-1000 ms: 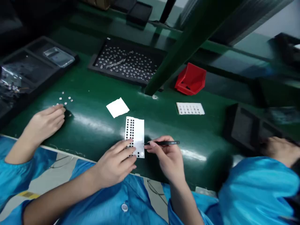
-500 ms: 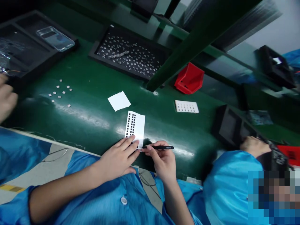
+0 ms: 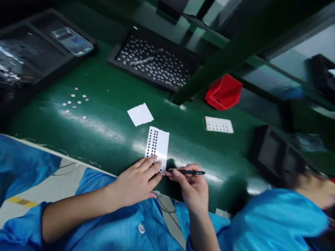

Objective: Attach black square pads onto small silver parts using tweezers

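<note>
A white sheet [image 3: 162, 144] with columns of small black squares lies near the front edge of the green table. My left hand [image 3: 140, 177] rests flat over its lower part, fingers stretched out, hiding some of the squares. From the right, my right hand [image 3: 195, 190] pinches a pair of slim black tweezers [image 3: 190, 172]. Their tip is at the sheet's lower right corner, beside my left fingertips; whether it grips a square is too small to tell. Just above the sheet lies a blank white paper [image 3: 140, 114].
Several small metallic squares [image 3: 79, 102] are scattered at left. A black tray [image 3: 154, 64] of small rings stands behind, left of a green post [image 3: 180, 97]. A red bin [image 3: 224, 92], a white dotted card [image 3: 218, 124] and a black box [image 3: 274, 153] are at right, near a co-worker's sleeve [image 3: 280, 219].
The view has shifted, so the table's things appear farther right and slightly lower. My hands keep their places at the sheet. The other person's hand at far left has gone out of view.
</note>
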Demonstrator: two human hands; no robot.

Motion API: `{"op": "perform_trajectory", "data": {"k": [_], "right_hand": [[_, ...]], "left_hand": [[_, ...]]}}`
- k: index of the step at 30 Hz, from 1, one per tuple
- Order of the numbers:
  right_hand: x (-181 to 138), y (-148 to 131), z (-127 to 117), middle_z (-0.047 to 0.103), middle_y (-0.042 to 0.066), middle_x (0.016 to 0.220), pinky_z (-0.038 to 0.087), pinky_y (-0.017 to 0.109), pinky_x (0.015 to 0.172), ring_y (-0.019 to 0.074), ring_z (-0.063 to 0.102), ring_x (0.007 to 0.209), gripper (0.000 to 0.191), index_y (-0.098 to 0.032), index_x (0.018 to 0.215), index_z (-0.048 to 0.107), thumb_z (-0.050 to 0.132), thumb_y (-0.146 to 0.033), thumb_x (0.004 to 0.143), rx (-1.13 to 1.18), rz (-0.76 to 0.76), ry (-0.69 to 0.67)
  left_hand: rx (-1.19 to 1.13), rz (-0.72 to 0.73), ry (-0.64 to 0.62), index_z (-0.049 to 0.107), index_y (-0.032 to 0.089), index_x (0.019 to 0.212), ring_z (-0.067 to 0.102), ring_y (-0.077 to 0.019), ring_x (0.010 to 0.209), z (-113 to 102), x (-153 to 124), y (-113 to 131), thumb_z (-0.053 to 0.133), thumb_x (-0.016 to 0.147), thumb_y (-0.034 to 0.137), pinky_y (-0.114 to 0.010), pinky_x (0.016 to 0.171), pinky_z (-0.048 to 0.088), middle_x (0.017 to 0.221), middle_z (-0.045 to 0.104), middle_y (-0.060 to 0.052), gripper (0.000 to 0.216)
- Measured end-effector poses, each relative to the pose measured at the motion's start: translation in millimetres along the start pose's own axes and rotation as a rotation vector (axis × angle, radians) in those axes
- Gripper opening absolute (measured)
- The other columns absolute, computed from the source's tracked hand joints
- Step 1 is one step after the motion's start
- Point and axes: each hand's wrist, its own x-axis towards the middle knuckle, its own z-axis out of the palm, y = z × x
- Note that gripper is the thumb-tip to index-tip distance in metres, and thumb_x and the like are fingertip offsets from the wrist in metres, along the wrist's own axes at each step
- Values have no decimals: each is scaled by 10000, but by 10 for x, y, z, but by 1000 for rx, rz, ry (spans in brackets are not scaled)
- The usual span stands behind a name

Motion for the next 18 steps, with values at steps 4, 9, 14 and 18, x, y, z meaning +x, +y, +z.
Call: {"op": "perform_trajectory", "data": {"k": [4, 9, 14, 18], "right_hand": [[139, -121, -100, 854, 35, 843, 717, 265, 641, 260, 862, 710, 460, -263, 1030, 603, 992, -324, 792, 16, -77, 4], [507, -555, 96, 852, 38, 820, 731, 328, 609, 292, 852, 670, 467, -285, 998, 578, 990, -327, 784, -12, -246, -72], [920, -725, 516, 851, 30, 807, 706, 282, 617, 263, 860, 713, 505, -279, 976, 539, 998, -354, 780, 63, -343, -171], [1015, -592, 634, 843, 17, 785, 704, 275, 608, 250, 858, 699, 519, -274, 957, 521, 997, -385, 785, 98, -346, -187]], "left_hand": [[-178, 11, 173, 697, 171, 1383, 544, -355, 1451, -298, -52, -125, 703, 964, 660, -471, 1220, 485, 1486, 665, -167, 644], [8, -474, 474, 734, 213, 1184, 675, -266, 1069, -1004, -472, -856, 620, 1077, 357, -423, 987, 561, 1119, 753, -93, 212], [386, -809, 206, 751, 196, 1050, 633, -344, 1047, -1242, -814, -1583, 534, 1077, 353, -495, 983, 510, 1041, 718, -128, 269], [398, -831, 131, 736, 182, 1042, 619, -355, 1052, -1133, -820, -1682, 508, 1071, 329, -487, 971, 509, 1065, 725, -153, 273]]}}
